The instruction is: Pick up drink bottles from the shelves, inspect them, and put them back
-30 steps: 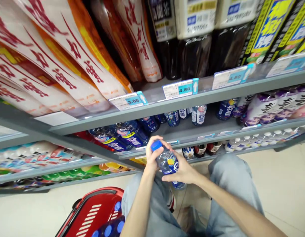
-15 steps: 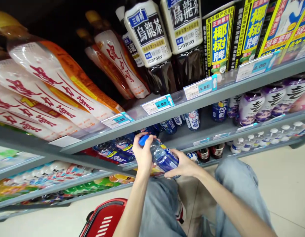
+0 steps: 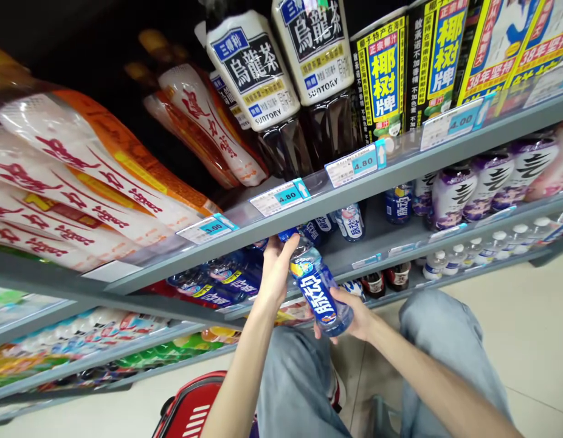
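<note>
The blue-labelled bottle (image 3: 320,295) at frame centre has its cap half hidden under the shelf edge (image 3: 400,167). The left hand (image 3: 275,271) grips its neck and the right hand (image 3: 357,316) cups its base. A red basket (image 3: 194,413) is cut off below.

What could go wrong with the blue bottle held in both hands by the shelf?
The top of the blue bottle is just under the grey shelf edge and may knock it.
The right hand cups only its base, so the tilted bottle might slip.
The left hand may bump the lying bottles nearby.
</note>
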`<control>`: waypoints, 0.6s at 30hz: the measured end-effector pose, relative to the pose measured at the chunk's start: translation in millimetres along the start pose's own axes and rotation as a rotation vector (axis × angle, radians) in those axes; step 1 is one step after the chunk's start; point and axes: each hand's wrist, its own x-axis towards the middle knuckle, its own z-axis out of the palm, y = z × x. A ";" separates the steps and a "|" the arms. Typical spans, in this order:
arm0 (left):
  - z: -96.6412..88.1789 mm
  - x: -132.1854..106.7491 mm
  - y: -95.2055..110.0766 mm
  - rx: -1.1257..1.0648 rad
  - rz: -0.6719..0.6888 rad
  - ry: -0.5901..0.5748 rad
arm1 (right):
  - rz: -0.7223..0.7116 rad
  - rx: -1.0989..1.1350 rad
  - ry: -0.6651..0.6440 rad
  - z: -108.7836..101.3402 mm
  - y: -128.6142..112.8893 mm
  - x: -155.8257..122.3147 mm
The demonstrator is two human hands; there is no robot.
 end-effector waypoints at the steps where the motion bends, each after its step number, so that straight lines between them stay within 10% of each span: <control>1: -1.3 -3.7 0.6 0.014 -0.003 -0.040 | 0.018 0.043 -0.035 -2.0 1.8 0.0; 8: -22.1 -26.4 4.7 0.381 -0.031 -0.186 | 0.024 0.057 0.003 -7.3 13.0 6.9; 18: -47.7 -42.1 13.1 0.321 -0.086 -0.187 | 0.201 0.219 -0.113 -5.4 32.9 23.9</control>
